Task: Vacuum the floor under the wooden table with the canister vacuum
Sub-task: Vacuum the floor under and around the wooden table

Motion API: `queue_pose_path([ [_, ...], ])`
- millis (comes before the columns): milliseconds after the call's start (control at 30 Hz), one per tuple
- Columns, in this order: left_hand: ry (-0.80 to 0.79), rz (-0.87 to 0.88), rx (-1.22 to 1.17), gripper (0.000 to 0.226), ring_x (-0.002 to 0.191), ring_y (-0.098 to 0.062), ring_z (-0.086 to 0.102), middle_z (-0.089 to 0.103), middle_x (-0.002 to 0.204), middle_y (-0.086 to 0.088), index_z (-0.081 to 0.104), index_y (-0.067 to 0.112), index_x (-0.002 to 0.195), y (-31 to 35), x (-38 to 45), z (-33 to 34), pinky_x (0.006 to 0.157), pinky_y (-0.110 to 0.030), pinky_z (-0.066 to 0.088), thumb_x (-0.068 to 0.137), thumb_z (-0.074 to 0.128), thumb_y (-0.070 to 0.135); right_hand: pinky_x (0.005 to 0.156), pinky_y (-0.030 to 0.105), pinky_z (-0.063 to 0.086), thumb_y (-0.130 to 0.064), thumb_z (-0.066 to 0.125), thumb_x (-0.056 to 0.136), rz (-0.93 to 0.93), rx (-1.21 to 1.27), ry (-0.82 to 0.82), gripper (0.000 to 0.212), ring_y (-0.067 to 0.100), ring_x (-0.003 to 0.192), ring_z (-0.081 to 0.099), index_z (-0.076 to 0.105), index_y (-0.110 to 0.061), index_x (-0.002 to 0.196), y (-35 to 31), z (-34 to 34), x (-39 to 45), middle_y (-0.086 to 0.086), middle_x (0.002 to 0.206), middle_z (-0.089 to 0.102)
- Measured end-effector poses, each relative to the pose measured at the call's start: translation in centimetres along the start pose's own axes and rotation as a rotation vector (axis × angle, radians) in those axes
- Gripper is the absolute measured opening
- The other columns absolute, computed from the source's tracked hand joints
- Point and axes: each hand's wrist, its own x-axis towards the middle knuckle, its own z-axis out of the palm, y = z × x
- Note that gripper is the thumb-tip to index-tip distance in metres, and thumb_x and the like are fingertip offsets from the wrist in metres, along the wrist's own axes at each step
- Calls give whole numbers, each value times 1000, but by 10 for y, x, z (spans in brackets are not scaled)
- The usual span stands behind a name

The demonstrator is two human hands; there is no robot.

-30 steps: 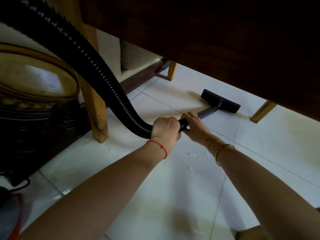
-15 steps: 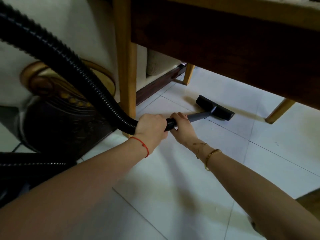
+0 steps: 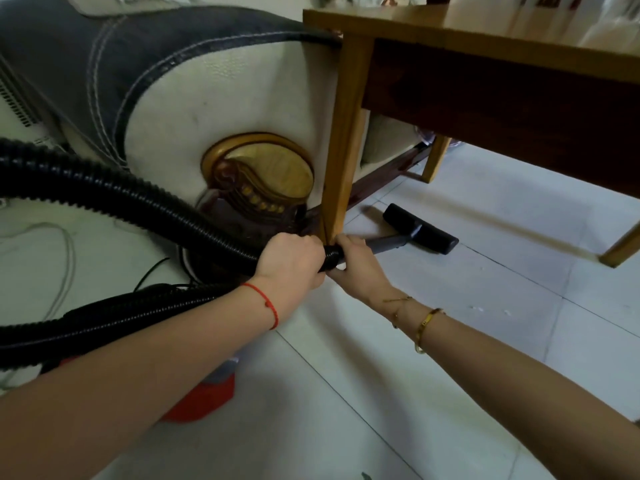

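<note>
Item: my left hand (image 3: 294,259), closed around the end of the black ribbed hose (image 3: 138,195) where it meets the wand.

Item: my right hand (image 3: 356,263), wrapped around the grey wand (image 3: 389,243) just ahead of the left, the two nearly touching.

Item: floor head (image 3: 420,233), flat on the white tiled floor (image 3: 485,282), just inside the near leg (image 3: 341,150) of the wooden table (image 3: 485,39) and under its edge.

Item: sofa arm (image 3: 207,98), right beside that leg; hose runs along it.

Method, as I judge it: keep the head flat on the tile, push in slow straight overlapping passes toward the far legs, stay low so the wand clears the dark apron, and steer with the right hand while the left feeds hose. Watch the near leg; my knuckles sit right against it.

Containers: red canister (image 3: 204,396), partly hidden behind my left forearm; contents not visible. Small white specks (image 3: 478,308) on the tiles to the right, outside the table's footprint, not yet collected.
</note>
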Motion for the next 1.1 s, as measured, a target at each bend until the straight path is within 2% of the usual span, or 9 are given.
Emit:
queue_pose_path([
  [100,-8,-10,0,31,93,-22,65,64,104,-3,51,10,112,-9,-11,0,66,-29,40,96,47,36,68,29,30,-23,69,80,-8,10,-5,25,24,91,42,46,-17,89,-17,3,-3,7,97,49],
  [367,-8,-56,-19,27,88,-20,66,65,98,-2,51,10,110,-8,-2,4,62,-29,38,96,47,33,68,26,30,-22,67,79,26,19,14,23,23,91,43,47,-19,89,-14,7,8,7,98,50],
  [567,-42,-92,-18,28,84,-20,66,64,96,-2,52,10,109,14,41,17,61,-29,40,96,47,35,77,30,40,-29,69,75,19,-3,-49,31,24,95,45,50,-22,99,31,0,34,6,103,53],
  [733,-30,-95,-5,27,87,-19,65,64,99,-1,52,11,111,40,88,25,61,-29,39,98,46,34,70,26,29,-21,70,78,15,-16,-68,26,20,90,40,50,-14,94,77,-21,57,8,98,52],
  [967,-41,-132,-46,31,85,-17,63,62,96,-1,54,12,114,75,148,41,59,-27,36,97,48,37,72,25,28,-17,69,78,1,-65,-135,26,18,93,38,52,-9,97,141,-41,84,4,97,48],
  [1100,-67,-139,-83,30,80,-16,61,55,85,0,55,11,113,90,171,45,53,-26,33,97,49,36,74,25,29,-16,66,81,44,-87,-176,23,18,96,37,52,-10,98,165,-51,92,7,103,50],
])
